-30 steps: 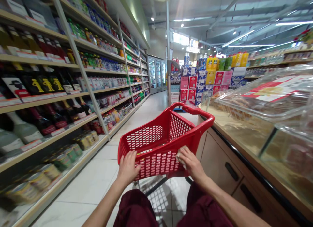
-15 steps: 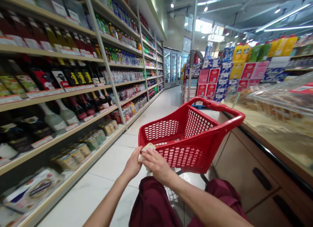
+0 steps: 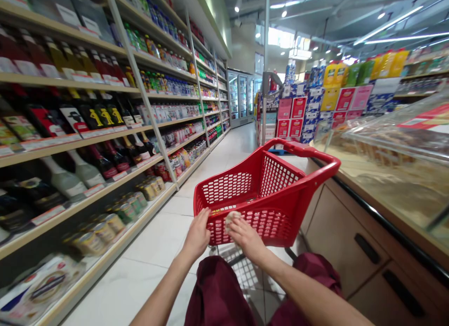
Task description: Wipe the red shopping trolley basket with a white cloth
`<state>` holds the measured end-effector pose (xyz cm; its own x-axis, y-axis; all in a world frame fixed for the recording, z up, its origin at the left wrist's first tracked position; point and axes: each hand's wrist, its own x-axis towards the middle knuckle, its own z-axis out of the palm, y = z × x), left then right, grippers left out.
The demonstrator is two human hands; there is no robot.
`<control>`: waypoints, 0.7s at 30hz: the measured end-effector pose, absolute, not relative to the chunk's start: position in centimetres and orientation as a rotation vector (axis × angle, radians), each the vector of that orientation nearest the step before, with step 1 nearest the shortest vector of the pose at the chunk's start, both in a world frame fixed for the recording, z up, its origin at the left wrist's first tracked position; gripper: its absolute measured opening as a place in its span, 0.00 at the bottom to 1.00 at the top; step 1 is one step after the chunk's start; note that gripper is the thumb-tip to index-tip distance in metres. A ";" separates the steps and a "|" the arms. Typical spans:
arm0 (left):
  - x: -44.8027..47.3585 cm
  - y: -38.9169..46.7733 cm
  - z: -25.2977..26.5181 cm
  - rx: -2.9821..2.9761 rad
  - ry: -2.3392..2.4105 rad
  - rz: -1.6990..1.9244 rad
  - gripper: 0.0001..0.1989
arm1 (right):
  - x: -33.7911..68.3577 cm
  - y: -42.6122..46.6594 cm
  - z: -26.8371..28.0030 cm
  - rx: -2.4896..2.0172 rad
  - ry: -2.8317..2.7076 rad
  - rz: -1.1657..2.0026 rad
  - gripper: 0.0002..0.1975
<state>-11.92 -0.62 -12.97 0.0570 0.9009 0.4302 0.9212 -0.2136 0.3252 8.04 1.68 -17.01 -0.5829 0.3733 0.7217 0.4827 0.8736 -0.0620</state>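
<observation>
A red plastic shopping cart [image 3: 280, 220] with a honeycomb of holes in its walls stands right in front of my knees. My left hand [image 3: 198, 233] grips the rim at the cart's near left corner, fingers bent over the edge. Pressed flat to the outside of the near side wall, my right hand [image 3: 244, 235] holds a pale, crumpled cloth [image 3: 232, 219] under its fingers. Part of the cloth is hidden by those fingers. Something small and yellow lies inside the basket, mostly hidden by the wall.
Shelves of bottles and cans [image 3: 105, 134] line the left side. A wooden counter [image 3: 345, 237] with clear covers stands close on the right. Stacked cartons and juice bottles [image 3: 298, 113] rise behind the cart, near a metal post [image 3: 265, 45]. Tiled floor [image 3: 154, 237] runs along the aisle.
My right hand has slid the cloth rightward from the cart's corner along the side wall. The left hand has shifted from beside the cloth onto the rim. The view has turned slightly right.
</observation>
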 end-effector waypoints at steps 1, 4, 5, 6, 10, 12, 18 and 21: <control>-11.4 -0.5 -13.0 -2.273 -1.927 -0.841 0.32 | 8.6 1.5 -17.7 -0.632 -2.260 -0.177 0.12; -10.0 -0.3 -12.9 -2.298 -1.913 -0.745 0.33 | 9.9 1.2 -18.1 -0.639 -2.201 -0.188 0.12; -9.6 -0.2 -12.8 -2.297 -1.918 -0.718 0.33 | 10.1 1.3 -17.6 -0.631 -2.172 -0.203 0.12; -9.1 -0.1 -12.8 -2.299 -1.923 -0.689 0.33 | 10.4 1.6 -17.0 -0.627 -2.143 -0.223 0.12; -7.2 0.4 -12.4 -2.314 -1.932 -0.552 0.32 | 11.6 2.9 -15.9 -0.667 -2.100 -0.286 0.13; -6.5 0.4 -12.4 -2.287 -1.926 -0.513 0.32 | 12.5 2.9 -16.9 -0.698 -2.136 -0.263 0.13; -4.7 0.7 -11.9 -2.224 -1.865 -0.502 0.31 | 14.3 2.6 -16.5 -0.733 -2.056 -0.270 0.14; -3.7 1.0 -11.7 -2.267 -1.830 -0.470 0.31 | 15.2 3.2 -16.0 -0.782 -2.021 -0.305 0.14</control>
